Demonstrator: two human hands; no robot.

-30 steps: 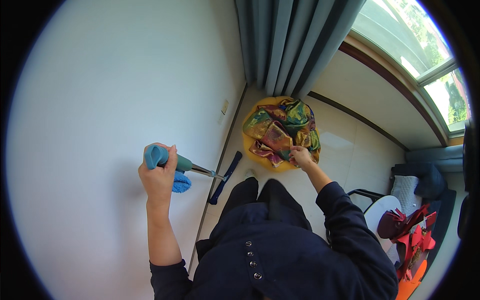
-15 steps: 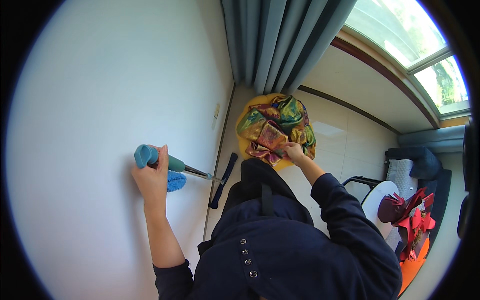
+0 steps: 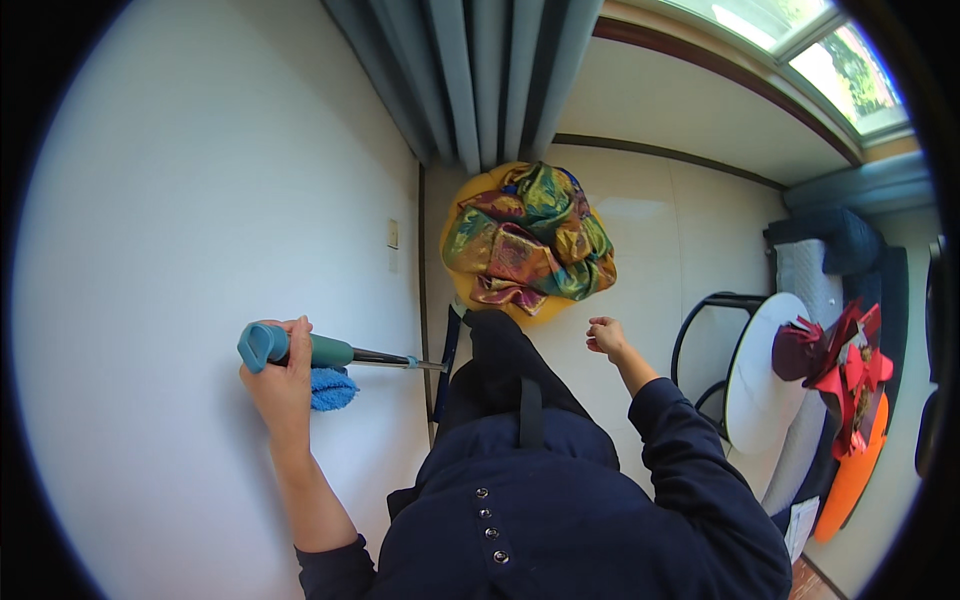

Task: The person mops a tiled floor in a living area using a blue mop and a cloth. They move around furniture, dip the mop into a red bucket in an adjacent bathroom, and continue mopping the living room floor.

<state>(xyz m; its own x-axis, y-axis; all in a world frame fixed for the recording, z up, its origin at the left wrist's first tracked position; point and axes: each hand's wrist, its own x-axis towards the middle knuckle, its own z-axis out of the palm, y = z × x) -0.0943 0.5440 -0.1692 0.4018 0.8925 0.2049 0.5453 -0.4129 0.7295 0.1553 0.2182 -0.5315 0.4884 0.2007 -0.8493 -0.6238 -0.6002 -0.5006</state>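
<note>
My left hand [image 3: 280,385] is closed around the teal grip of a mop [image 3: 325,350], beside the white wall. Its metal pole runs right and down to a dark blue flat head [image 3: 447,350] on the floor along the wall's foot, partly behind my leg. A fluffy blue cloth [image 3: 332,388] shows just under my left hand; whether the fingers hold it too I cannot tell. My right hand [image 3: 606,338] is in the air with its fingers loosely curled and nothing visible in them. Nearest to it is a bunched, shiny multicoloured fabric [image 3: 530,250] on a yellow round pouf [image 3: 455,255].
A grey-blue curtain [image 3: 470,80] hangs behind the pouf. To the right stands a round white table [image 3: 765,390] with black legs, and a red-wrapped bouquet [image 3: 850,365] beyond it. A dark sofa [image 3: 830,240] and an orange cushion [image 3: 850,480] lie farther right.
My right hand has let go of the multicoloured fabric and drawn back toward me, off to the right of the pouf. My left hand keeps its hold on the mop. The view has shifted slightly.
</note>
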